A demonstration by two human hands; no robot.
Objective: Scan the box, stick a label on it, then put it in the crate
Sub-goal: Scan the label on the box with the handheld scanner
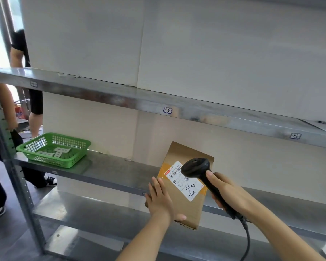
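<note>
My left hand (159, 198) gripped the box (184, 204) at its left edge, thumb beneath, tilting its printed label (184, 180) towards the scanner (195, 168). My right hand (227, 189) had its fingers (217, 200) clamped round the scanner's handle. The box was held above the shelf (109, 166) edge, well apart from the green crate (53, 149).

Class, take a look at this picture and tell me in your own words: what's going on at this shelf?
A person is scanning a parcel. Their left hand holds a cardboard box by its left edge, tilted up in front of the metal shelf. Their right hand grips a black corded scanner, whose head is right over the box's white shipping label. Further left on the shelf sits a green basket with a few paper slips inside.
</note>
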